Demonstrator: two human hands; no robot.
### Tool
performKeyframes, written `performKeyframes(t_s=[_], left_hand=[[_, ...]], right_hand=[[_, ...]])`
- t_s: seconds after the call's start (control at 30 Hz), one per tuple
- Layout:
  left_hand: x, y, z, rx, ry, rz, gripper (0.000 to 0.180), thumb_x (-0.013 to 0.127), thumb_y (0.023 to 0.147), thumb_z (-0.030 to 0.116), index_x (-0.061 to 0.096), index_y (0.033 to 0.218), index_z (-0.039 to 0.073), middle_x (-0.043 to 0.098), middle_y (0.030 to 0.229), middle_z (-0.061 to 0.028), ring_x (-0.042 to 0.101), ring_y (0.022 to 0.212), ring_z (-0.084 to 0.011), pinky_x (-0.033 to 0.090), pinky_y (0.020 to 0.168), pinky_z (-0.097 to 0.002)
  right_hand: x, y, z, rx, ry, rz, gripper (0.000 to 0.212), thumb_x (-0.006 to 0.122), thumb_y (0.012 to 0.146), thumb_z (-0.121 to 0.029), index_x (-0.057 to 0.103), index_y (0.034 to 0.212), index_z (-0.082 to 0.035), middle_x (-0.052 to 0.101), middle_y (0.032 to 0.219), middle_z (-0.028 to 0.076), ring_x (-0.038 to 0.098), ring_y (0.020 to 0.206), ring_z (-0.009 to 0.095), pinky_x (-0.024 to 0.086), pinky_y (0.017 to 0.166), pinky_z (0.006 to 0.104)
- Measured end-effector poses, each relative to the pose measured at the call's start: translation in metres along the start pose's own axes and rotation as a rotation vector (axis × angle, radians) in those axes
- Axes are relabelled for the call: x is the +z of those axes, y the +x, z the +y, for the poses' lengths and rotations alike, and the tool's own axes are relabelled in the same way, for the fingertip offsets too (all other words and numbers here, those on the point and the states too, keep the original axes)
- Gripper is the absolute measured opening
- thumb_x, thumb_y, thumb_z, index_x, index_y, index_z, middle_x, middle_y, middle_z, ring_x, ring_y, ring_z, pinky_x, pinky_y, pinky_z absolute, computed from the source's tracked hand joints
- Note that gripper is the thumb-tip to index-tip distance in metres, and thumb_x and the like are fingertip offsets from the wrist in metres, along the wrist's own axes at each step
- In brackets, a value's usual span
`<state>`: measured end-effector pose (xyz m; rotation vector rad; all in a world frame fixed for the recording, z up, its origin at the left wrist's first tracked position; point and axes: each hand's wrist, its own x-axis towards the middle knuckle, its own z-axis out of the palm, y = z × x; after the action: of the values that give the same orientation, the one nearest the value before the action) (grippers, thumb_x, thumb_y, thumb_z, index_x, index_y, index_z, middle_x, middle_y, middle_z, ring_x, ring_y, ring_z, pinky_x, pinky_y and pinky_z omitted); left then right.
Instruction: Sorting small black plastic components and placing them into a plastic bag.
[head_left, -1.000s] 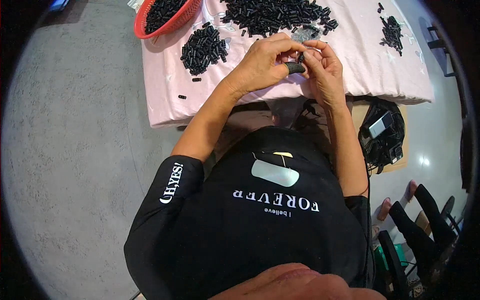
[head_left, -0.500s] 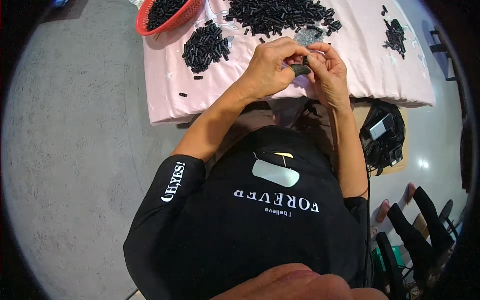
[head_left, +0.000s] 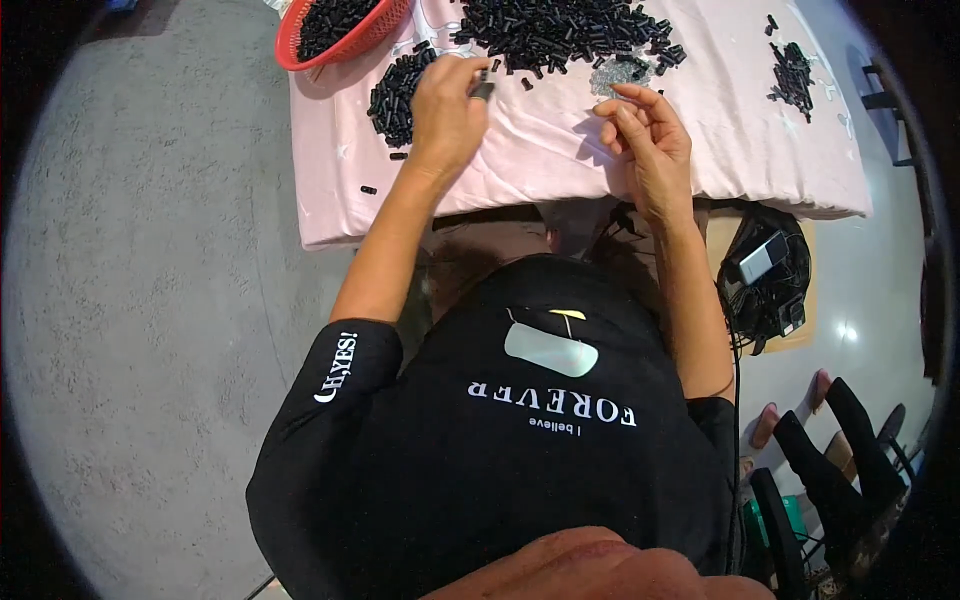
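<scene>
My left hand (head_left: 446, 118) is over the right edge of a small pile of black cylindrical pieces (head_left: 393, 100). Its thumb wears a black cover (head_left: 483, 91), and finger and thumb close on a small black cylindrical piece (head_left: 485, 74), partly blurred. My right hand (head_left: 656, 145) hovers above the cloth near the table's front edge, its fingers bent and a gap showing between thumb and index finger. Nothing shows in it. Just beyond its fingertips sits a little heap of clear small parts (head_left: 612, 76). A large heap of black pieces (head_left: 560, 35) spreads behind.
A red basket (head_left: 352, 45) full of black pieces stands at the back left. More dark pieces (head_left: 793, 82) lie at the right on the pink cloth (head_left: 740, 130). A black bag (head_left: 775, 290) with a pale device sits below the table's right side. Another person's legs (head_left: 820, 450) show lower right.
My hands have parted. The left has swung left from beside the right hand to the small pile; the right has stayed nearly in place, its fingers now spread slightly.
</scene>
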<state>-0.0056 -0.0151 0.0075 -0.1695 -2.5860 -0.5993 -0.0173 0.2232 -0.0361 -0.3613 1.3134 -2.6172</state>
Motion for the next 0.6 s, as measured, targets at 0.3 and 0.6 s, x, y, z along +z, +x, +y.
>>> performKeyframes(t_s=[0.3,0.6], left_hand=[[0.003,0.002,-0.012,-0.083,0.031,0.054,0.02,0.063,0.076,0.002,0.071,0.094,0.006,0.063,0.092,-0.0122,0.059,0.093,-0.0325,0.045,0.084,-0.0431],[0.039,0.035,0.013,0.044,-0.086,0.024,0.025,0.061,0.07,-0.001,0.07,0.093,0.007,0.062,0.093,-0.0121,0.057,0.095,-0.0321,0.044,0.087,-0.0436]], right_hand=[[0.004,-0.002,0.001,0.0,-0.028,0.047,0.025,0.054,0.099,-0.008,0.054,0.121,0.003,0.067,0.099,0.01,0.059,0.075,0.008,0.047,0.065,0.0194],[0.005,-0.003,-0.002,-0.004,-0.182,0.05,0.023,0.055,0.099,-0.008,0.056,0.121,0.0,0.067,0.098,0.007,0.058,0.075,0.007,0.046,0.066,0.0187]])
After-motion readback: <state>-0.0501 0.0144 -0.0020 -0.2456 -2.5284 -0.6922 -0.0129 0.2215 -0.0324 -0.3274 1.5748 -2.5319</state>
